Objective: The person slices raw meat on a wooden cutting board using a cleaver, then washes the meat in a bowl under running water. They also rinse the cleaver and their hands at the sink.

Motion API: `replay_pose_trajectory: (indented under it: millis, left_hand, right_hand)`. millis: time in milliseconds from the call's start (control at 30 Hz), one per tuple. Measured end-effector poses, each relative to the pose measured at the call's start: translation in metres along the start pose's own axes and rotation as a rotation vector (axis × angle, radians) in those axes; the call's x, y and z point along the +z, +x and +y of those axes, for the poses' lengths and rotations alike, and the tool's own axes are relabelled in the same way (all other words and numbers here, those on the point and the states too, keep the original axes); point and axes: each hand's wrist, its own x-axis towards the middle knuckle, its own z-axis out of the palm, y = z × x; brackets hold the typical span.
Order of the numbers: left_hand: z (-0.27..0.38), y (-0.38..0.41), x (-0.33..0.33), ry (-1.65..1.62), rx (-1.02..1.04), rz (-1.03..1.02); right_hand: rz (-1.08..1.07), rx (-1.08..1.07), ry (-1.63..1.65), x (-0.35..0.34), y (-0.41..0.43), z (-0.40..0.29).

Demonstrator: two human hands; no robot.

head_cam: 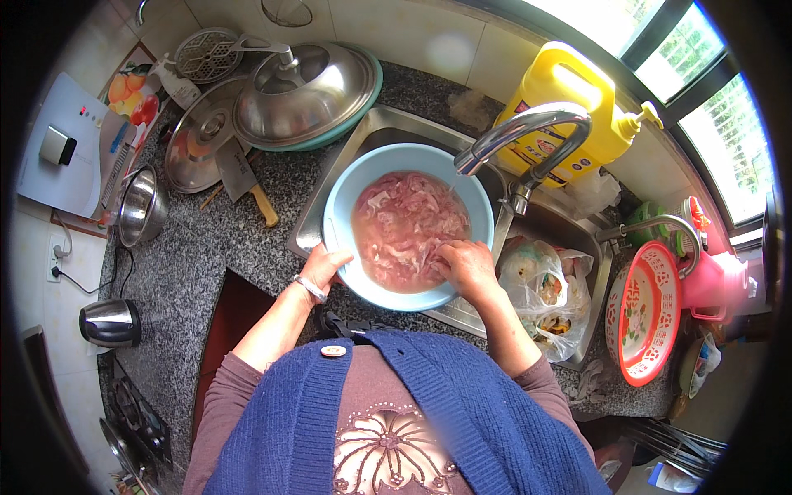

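Note:
A light blue plastic basin point(332, 204) rests over the left bowl of the steel sink point(382, 124). Inside it, pale raw meat slices point(408, 213) lie in cloudy pinkish water. My left hand point(324, 265), with a bracelet at the wrist, grips the basin's near-left rim, thumb on the inner wall. At the near-right side my right hand point(467, 267) reaches over the rim; its fingers are closed on some of the meat, their tips partly hidden. The chrome faucet point(532, 133) arches above the basin's right edge, with a thin trickle of water below its spout.
Left on the granite counter point(185, 247) lie a cleaver point(238, 173), a steel bowl point(143, 207) and a domed lid point(309, 93). A yellow jug point(557, 105) stands behind the faucet. Plastic bags point(547, 291) fill the right sink bowl beside a red-rimmed enamel basin point(646, 312).

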Motion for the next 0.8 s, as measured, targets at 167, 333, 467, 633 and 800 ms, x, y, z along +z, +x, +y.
replay_pose_trajectory:
  millis: [167,333,467,633,800]
  left_hand:
    - [0.002,-0.008,0.003,-0.019,0.018,-0.019]
    - [0.007,-0.009,0.006,0.010,-0.007,-0.019]
    - [-0.002,-0.002,0.002,0.027,0.051,0.004]
    - [0.008,-0.002,0.006,0.035,-0.065,0.013]
    - [0.018,-0.005,0.013,0.022,-0.098,0.029]
  right_hand:
    - [-0.044,0.011,0.004,-0.005,-0.003,-0.004]
    - [-0.074,0.031,0.052,-0.002,-0.005,-0.002]
    - [-0.093,0.037,0.074,-0.003,-0.004,-0.001]
    - [-0.075,0.023,0.110,0.000,-0.005,0.001]
    - [-0.072,0.014,0.108,0.007,-0.004,0.005]
